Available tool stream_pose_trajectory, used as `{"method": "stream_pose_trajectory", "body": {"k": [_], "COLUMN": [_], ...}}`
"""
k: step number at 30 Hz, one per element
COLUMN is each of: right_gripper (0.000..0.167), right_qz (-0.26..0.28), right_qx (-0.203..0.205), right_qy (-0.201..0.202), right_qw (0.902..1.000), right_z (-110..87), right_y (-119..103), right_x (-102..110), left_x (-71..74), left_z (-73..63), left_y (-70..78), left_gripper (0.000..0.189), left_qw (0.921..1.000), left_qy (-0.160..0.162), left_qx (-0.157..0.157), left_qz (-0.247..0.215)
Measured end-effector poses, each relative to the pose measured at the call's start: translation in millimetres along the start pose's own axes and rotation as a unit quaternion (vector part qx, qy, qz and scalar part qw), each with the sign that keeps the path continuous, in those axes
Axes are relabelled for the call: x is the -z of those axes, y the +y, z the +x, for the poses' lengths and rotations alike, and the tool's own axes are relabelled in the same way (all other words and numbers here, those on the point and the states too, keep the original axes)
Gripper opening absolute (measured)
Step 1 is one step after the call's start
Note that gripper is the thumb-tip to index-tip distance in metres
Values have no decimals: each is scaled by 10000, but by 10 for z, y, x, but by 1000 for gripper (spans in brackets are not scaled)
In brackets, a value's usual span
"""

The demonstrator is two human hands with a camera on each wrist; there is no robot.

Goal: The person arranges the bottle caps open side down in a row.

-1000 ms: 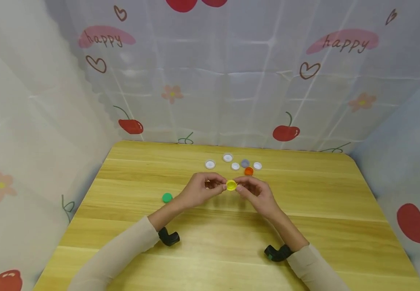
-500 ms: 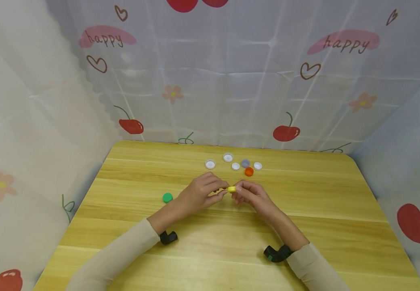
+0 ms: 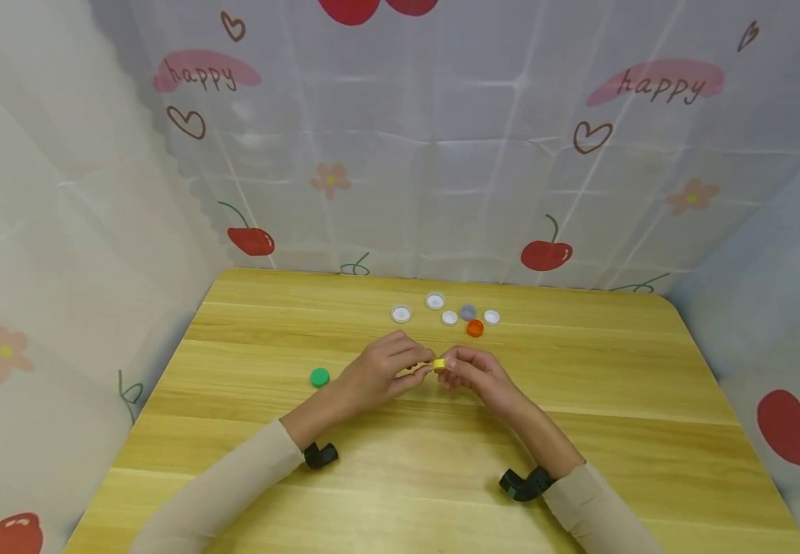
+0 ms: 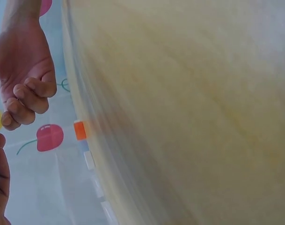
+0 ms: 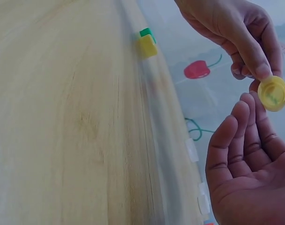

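Both hands meet over the middle of the table at a small yellow bottle cap (image 3: 439, 364), seen edge-on in the head view. My left hand (image 3: 379, 369) pinches its left side between thumb and fingertips. My right hand (image 3: 479, 375) pinches the right side, its other fingers curled in below. The right wrist view shows the round face of this cap (image 5: 273, 93), with a faint green mark inside, held off the table. A green cap (image 3: 319, 377) lies left of my left forearm. Beside it, in the right wrist view, sits another yellow cap (image 5: 148, 46), hidden in the head view.
Toward the back of the wooden table (image 3: 580, 346) lie an orange cap (image 3: 475, 328), a greyish cap (image 3: 468, 312) and several white caps (image 3: 401, 314). A printed curtain (image 3: 407, 177) stands behind the table's back edge. Black wrist devices (image 3: 526, 485) hang below the forearms.
The yellow cap has tipped from showing its hollow face to edge-on in the head view. Both hands have shifted slightly toward the person with it. The caps on the table stay put.
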State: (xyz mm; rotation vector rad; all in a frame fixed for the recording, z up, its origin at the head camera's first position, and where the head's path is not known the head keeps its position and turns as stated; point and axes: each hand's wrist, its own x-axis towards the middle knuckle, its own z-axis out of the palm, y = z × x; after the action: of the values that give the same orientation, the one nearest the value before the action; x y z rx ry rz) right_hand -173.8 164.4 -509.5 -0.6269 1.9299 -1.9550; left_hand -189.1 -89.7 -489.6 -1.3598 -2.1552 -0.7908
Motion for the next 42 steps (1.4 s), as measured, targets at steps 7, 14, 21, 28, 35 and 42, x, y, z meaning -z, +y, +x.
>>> {"method": "stream_pose_trajectory", "body": {"k": [7,14,21,28,35,42], "right_gripper": [18,12,25,32,34,32], "right_qz": [-809,-1847,-2289,-2361,-2318,-2258], "right_qx": [634,1245,1645,1832,1851,1841], "right_qy": [386,978,1103,1084,1091,985], "right_qw": [9940,9700,9531,9481,9487,9515], "right_z": [11,-37,-42,-40,-60,-62], "right_y": [-17,-7,18,23,5,16], "right_x": [-38,-103,-117,-99,-81,-91], "left_x": [-9,18,11,2,-20,24], "left_z": [-23,-52,-63,-62,-69,-100], "left_y": [5,19,14,0,-5,-2], "left_gripper": [19,23,23,24,25,25], "left_qw": [9970,9756,9642,9647,9700,9727], "left_qy": [103,124,54,93,173,-160], "left_qx": [639,1586,1841,1735,1553,1583], "left_qz": [-413,-1513,-1908,-1978,-1860,-1686]}}
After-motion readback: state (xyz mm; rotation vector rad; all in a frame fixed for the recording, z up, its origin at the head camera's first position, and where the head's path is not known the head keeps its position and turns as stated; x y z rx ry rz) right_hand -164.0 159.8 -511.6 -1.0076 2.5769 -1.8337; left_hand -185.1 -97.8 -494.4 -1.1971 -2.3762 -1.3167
